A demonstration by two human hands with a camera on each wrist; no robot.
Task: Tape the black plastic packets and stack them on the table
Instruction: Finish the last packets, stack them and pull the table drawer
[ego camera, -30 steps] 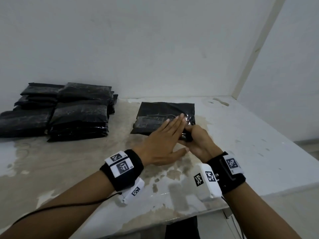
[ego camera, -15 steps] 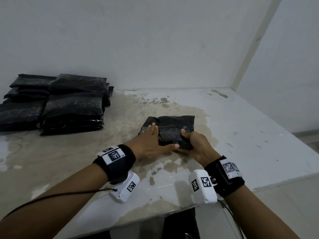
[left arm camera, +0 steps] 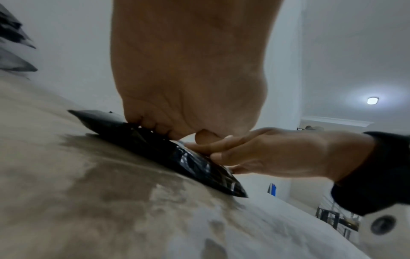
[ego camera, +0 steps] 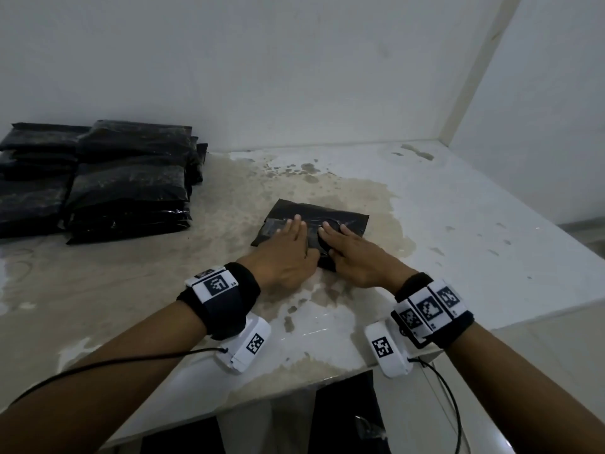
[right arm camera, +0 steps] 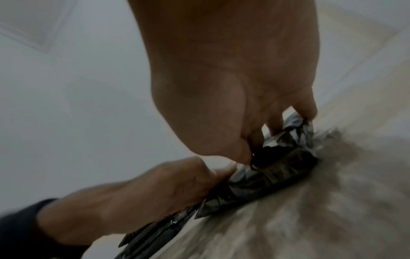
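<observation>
Hands [ego camera: 284, 257] [ego camera: 352, 257] lie flat, fingers straight, pressing the packet [ego camera: 347, 217] against the surface [ego camera: 458, 244] (stack [ego camera: 127, 181] well to the left). Rubbing outward along the tape should seat it without wrinkles, likely before stacking.

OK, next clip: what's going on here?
A person is working on one black packet lying flat on the stained table. Both hands are on top of it: the left hand lies with fingers straight, pressing it down, and the right hand presses beside it, apparently smoothing tape, though the tape itself is hard to make out. Neither hand has a grip on the packet. A stack of similar packets sits at the far left against the wall; this packet is not yet on it.
</observation>
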